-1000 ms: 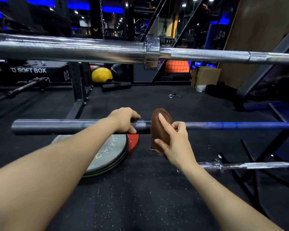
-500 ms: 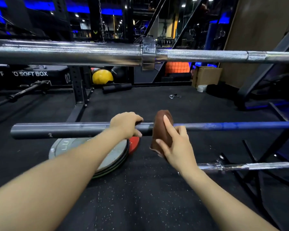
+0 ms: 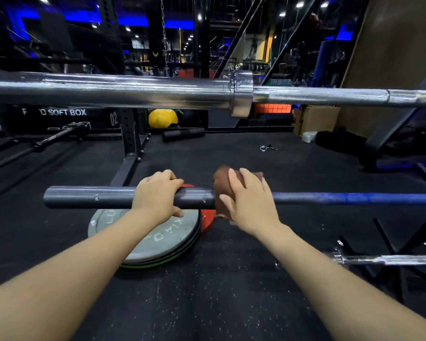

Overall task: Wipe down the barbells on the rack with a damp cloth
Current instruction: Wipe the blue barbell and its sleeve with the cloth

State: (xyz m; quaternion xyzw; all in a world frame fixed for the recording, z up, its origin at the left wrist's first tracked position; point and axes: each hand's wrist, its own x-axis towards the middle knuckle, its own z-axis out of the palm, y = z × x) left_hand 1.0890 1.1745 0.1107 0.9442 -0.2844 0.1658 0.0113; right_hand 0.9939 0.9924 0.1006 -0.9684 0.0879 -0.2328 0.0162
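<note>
Cloth [image 3: 223, 188], brown, wraps the middle barbell [image 3: 91, 196] on the rack where grey sleeve meets blue shaft; right hand [image 3: 250, 199] grips it there. Left hand [image 3: 158, 194] curls round the sleeve just beside. Risk: sleeve may spin under the steadying grip, so the wipe skips patches.

Gym weight room, chrome barbell [image 3: 138, 91] racked across the view, stacked weight plates [image 3: 158, 239] on black rubber floor [image 3: 207, 303], yellow medicine ball [image 3: 163, 118], upright rack post [image 3: 129, 134], box lettered "SOFT BOX" [image 3: 59, 112], blue strip lighting beyond.
</note>
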